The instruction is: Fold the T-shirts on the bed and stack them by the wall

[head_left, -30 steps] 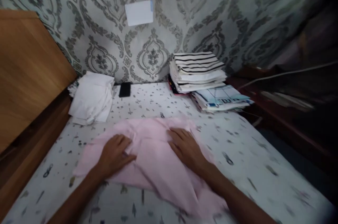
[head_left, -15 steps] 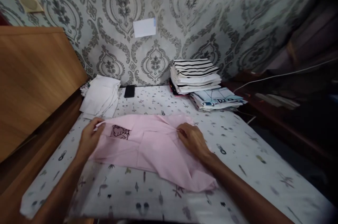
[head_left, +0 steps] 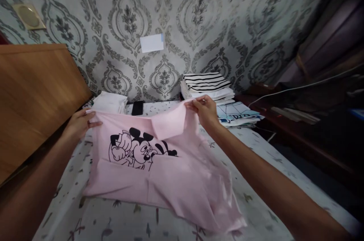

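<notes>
A pink T-shirt (head_left: 182, 180) with a black-line cartoon mouse print spreads across the patterned sheet (head_left: 99, 218). Its far edge is lifted above the sheet between my two hands, while the near part lies in creases. My left hand (head_left: 81, 122) pinches the far left corner. On the other side, my right hand (head_left: 204, 110) grips the far edge near a sleeve that hangs folded over the front. Part of the print is covered by a fold of cloth.
Folded white clothes (head_left: 109, 100) and a black phone (head_left: 138, 108) lie at the back left. A stack topped by a striped shirt (head_left: 207, 82) stands at the back right, beside folded printed clothes (head_left: 239, 112). A wooden panel (head_left: 36, 100) borders the left side.
Both hands have risen, pulling the shirt's far edge up and away. The shirt has opened out, and much more of the mouse print shows. The camera has tilted slightly upward.
</notes>
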The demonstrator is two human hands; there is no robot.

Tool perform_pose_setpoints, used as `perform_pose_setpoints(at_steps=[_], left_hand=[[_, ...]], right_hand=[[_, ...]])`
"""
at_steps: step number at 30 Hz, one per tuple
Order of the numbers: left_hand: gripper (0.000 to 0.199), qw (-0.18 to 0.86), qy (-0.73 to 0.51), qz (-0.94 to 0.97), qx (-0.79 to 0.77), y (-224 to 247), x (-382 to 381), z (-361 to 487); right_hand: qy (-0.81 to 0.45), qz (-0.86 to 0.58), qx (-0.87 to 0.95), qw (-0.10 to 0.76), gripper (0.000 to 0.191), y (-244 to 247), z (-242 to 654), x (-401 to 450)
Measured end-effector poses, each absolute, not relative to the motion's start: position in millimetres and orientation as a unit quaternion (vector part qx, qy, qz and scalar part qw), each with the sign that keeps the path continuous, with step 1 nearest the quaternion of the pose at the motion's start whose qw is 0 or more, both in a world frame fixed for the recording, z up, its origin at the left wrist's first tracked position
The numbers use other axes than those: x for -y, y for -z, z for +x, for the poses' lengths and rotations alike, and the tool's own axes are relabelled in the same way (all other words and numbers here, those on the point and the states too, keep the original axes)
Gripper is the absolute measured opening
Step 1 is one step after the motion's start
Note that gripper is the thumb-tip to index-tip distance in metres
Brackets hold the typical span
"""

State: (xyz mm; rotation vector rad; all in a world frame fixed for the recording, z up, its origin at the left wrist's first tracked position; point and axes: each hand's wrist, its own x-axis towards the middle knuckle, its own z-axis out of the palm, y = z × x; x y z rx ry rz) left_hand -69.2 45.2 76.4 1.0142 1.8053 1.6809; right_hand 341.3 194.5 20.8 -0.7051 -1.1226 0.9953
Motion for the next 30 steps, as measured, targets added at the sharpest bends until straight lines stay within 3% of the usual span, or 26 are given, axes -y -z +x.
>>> perform_pose_setpoints(at_steps=[2,6,13,22,30], left_hand=[[0.018,0.247,-0.603,0.348,-0.674,-64,-75,-72],[0.014,0.239,-0.542,0.341,-0.73,-11,-110,-76],[0.017,0.177,-0.471,0.415,-0.758,35,-114,-90],[0.027,0.092,-0.347,0.522,-0.774,40,-107,-79],[0.025,0.037,-0.411,0.511,-0.754,52,-101,-66]], right_hand=[[-0.413,-0.316,0.484,0.704,0.029,-18,325,-240],[-0.35,-0.423,0.549,0.63,0.011,23,305,-287],[-0.31,-0.475,0.656,0.497,0.026,90,324,-272],[-0.204,-0.493,0.78,0.327,0.027,60,297,-287],[-0.145,-0.508,0.824,0.207,0.034,40,222,-346]])
